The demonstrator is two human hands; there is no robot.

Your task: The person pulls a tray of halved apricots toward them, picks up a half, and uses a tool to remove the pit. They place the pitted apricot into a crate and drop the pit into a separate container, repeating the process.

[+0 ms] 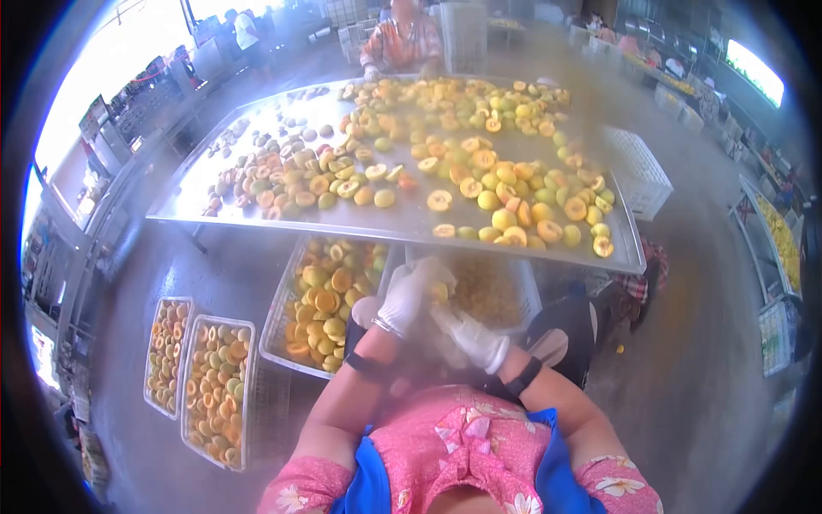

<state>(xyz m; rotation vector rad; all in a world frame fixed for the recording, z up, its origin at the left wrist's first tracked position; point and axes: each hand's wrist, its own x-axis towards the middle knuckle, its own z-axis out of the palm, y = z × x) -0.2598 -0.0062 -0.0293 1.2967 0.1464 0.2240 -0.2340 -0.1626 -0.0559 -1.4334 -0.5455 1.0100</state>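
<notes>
A person in a pink floral top and blue apron looked down at two white-gloved hands held close together. The left hand (402, 301) was curled around a small yellow-green peach (438, 289), its gloved fingers (421, 276) wrapped over the fruit. The right hand (471, 336) sat just below and to the right of it, touching the left hand; the picture was too blurred to tell whether its fingers were pinching or holding anything.

Directly beneath the fingertips stood a white plastic crate of pale yellow scraps (492, 291) (possibly pits or peelings, too hazy to say). Left of the fingers was a white crate of orange-yellow peach halves (330, 300), and farther left two narrow white trays of peach halves (201, 377), cut sides up.

Beyond the fingers stretched a wide, shiny metal table (394, 223), covered with whole and halved peaches. At its far edge another person in an orange patterned shirt (402, 43) was working.
</notes>
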